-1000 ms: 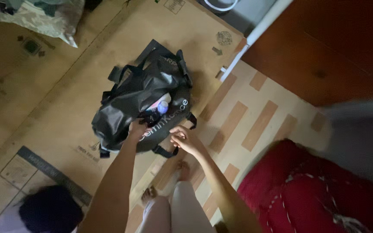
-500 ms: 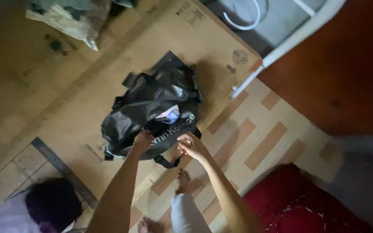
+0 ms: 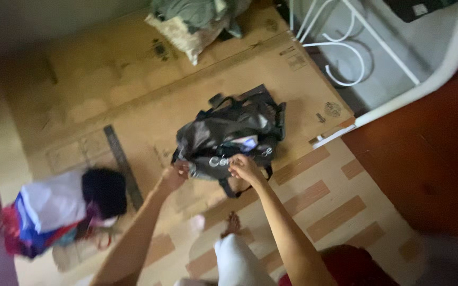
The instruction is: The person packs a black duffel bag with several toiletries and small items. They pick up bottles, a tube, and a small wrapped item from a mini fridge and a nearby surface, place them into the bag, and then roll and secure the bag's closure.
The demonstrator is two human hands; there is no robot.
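Note:
A black duffel bag (image 3: 223,135) with white lettering lies on flattened cardboard (image 3: 133,100) on the floor. Its top gapes and a pale item (image 3: 247,142) shows inside. My left hand (image 3: 175,176) grips the bag's near left edge. My right hand (image 3: 244,168) is closed on the near rim by the opening. Both arms reach down from the bottom of the head view, and my bare foot (image 3: 232,224) stands just below the bag.
A pile of bags and dark cloth (image 3: 64,209) lies at the left. A camouflage-patterned bundle (image 3: 192,21) sits at the top. A white metal frame (image 3: 398,58) crosses the upper right. Red fabric (image 3: 356,267) lies at the bottom right on the patterned mat (image 3: 324,206).
The view has swung, so the bag now sits higher and further right in the picture. My left hand has slid to the bag's left end; my right hand has closed on the rim.

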